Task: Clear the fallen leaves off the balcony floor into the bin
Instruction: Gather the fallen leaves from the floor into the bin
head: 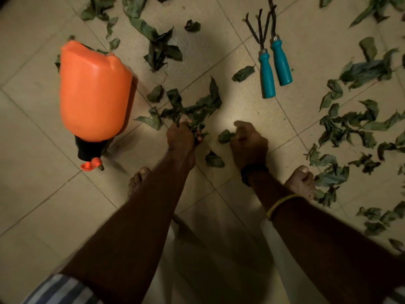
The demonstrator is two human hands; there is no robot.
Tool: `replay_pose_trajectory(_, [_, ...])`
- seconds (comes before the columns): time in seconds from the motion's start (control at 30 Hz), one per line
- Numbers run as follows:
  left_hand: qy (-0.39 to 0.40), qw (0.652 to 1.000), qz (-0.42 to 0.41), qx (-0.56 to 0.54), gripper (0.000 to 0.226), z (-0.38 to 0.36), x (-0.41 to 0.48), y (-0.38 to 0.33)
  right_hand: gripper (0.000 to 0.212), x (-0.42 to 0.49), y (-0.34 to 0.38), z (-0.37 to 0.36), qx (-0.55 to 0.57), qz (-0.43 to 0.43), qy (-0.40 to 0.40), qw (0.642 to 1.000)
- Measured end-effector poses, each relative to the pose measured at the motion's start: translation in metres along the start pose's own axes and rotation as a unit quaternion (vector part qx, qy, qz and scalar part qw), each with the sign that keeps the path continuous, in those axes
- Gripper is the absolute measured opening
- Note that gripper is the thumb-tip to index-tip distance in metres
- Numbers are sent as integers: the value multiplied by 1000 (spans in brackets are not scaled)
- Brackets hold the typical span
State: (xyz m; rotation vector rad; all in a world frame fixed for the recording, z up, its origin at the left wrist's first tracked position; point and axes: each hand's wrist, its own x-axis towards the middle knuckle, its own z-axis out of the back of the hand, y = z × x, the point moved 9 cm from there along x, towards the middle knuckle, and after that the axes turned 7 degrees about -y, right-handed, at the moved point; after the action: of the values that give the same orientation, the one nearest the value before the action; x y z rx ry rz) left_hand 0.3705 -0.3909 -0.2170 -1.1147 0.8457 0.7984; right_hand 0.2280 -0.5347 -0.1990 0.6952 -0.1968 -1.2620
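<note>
Seen from above, a person bends over a tiled balcony floor (32, 194). The left hand (182, 137) is closed around a bunch of leaves (198, 127); the right hand (248, 145), just beside it, pinches a single leaf (225, 136). More loose leaves (348, 126) lie scattered beyond and to the right. No bin is visible. An orange spray bottle (94, 91) stands left of the hands and two teal-handled garden tools (274, 66) lie ahead. An overfull fist could spill leaves on the way to the bin.
</note>
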Motion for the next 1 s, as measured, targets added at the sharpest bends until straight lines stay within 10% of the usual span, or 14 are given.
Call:
replay_pose_trajectory(0.77, [-15, 999, 21, -23, 26, 17, -1, 23, 13, -67, 3, -68, -166, 125, 179, 962])
replay_pose_trajectory(1.0, [-51, 999, 1, 1, 23, 26, 3, 21, 25, 2, 19, -28, 14, 27, 78, 996])
